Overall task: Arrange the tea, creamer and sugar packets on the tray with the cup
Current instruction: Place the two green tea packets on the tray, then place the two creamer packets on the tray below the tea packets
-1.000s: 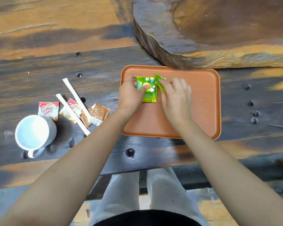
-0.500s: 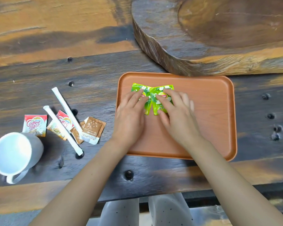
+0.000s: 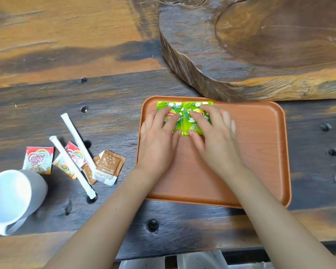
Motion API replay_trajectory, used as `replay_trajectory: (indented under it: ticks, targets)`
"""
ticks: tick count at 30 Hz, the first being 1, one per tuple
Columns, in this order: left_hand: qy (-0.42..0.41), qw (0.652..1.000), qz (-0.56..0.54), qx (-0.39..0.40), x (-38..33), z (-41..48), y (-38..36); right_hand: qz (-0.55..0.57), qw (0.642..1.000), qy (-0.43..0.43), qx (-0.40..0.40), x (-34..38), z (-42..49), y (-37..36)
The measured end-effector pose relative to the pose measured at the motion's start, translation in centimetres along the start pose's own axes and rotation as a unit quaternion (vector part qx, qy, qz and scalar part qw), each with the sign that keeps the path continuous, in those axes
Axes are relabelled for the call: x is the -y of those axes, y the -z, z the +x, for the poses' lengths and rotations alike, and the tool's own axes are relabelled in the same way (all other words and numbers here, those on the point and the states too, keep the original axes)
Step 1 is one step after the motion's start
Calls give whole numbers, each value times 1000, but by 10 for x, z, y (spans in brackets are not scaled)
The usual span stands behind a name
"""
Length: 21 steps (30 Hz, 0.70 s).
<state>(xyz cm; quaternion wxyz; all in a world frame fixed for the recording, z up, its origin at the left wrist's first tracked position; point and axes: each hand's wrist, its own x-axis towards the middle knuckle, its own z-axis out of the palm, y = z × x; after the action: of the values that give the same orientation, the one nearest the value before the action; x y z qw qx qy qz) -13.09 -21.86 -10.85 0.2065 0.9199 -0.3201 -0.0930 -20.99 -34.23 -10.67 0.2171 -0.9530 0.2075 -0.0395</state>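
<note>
Two green tea packets lie flat side by side at the far left of the orange tray (image 3: 260, 162). My left hand (image 3: 159, 138) presses its spread fingers on the left tea packet (image 3: 163, 106). The fingers of my right hand (image 3: 211, 136) rest flat on the right tea packet (image 3: 194, 107). Neither hand grips a packet. Left of the tray on the table lie two red-and-white creamer packets (image 3: 39, 159), two long white sugar sticks (image 3: 76, 136) and brown sugar packets (image 3: 109, 166). The white cup (image 3: 10, 195) stands at the left edge.
A thick dark wooden slab (image 3: 260, 45) rises just behind the tray at the back right. The dark plank table (image 3: 105, 117) has several round bolt holes. Its near edge runs just below my forearms.
The two tea packets were overlapping and tilted in my fingers; now they lie flat, side by side, further toward the tray's far edge, with both hands pressing on them.
</note>
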Motion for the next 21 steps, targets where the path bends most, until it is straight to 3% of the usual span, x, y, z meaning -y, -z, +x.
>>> replay_trajectory:
  ticks: [17, 21]
  targets:
    - [-2, 998, -50, -24, 5, -3, 18, 34, 999, 5, -1, 6, 4, 10]
    - [66, 994, -49, -73, 33, -27, 48, 63, 997, 43, -1, 32, 2, 9]
